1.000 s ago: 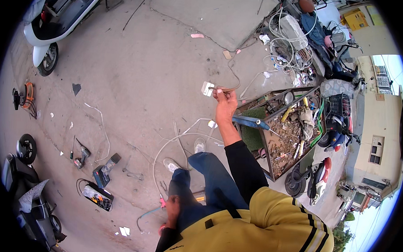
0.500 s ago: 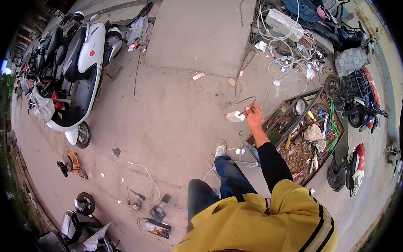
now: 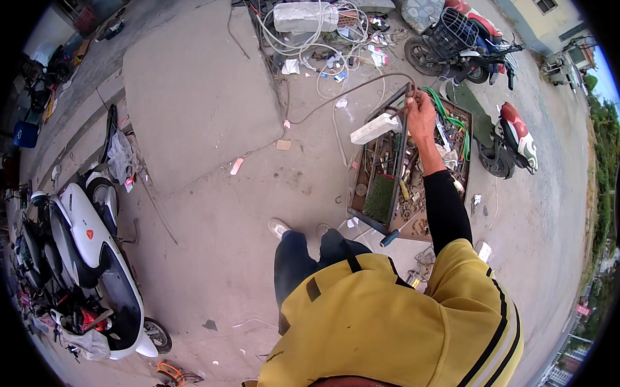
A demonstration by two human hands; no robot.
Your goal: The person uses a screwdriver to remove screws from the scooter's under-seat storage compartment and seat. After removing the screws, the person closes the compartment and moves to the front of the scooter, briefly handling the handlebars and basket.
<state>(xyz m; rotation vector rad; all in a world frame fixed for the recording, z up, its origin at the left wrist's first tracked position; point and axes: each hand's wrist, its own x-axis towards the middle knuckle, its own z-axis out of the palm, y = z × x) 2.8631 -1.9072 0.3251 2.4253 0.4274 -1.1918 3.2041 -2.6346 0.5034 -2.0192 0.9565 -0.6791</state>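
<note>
My right hand (image 3: 422,119) is closed around a brown cord (image 3: 335,99), which arcs away to the left and down to the ground. Beside the fingers hangs a white oblong block (image 3: 375,129), apparently a power strip at the cord's end; its face details are too small to make out. Hand and block are over a metal tray (image 3: 396,196) full of loose hardware and tools. Within the tray lie green straps (image 3: 456,120) and a yellow-handled tool (image 3: 404,191). A dark-handled tool (image 3: 390,238) sticks out at its near edge. My left hand is out of view.
A tangle of white hose (image 3: 322,40) and litter lies beyond the tray. Behind it to the right stand a scooter with a black basket (image 3: 458,28) and a red-and-white one (image 3: 518,136). A white scooter (image 3: 83,233) is at the left. A concrete slab (image 3: 197,87) lies ahead.
I have turned and stepped to the right. My right hand has carried the cord and white block from beside the tray to over it. The cord now rises in a longer arc.
</note>
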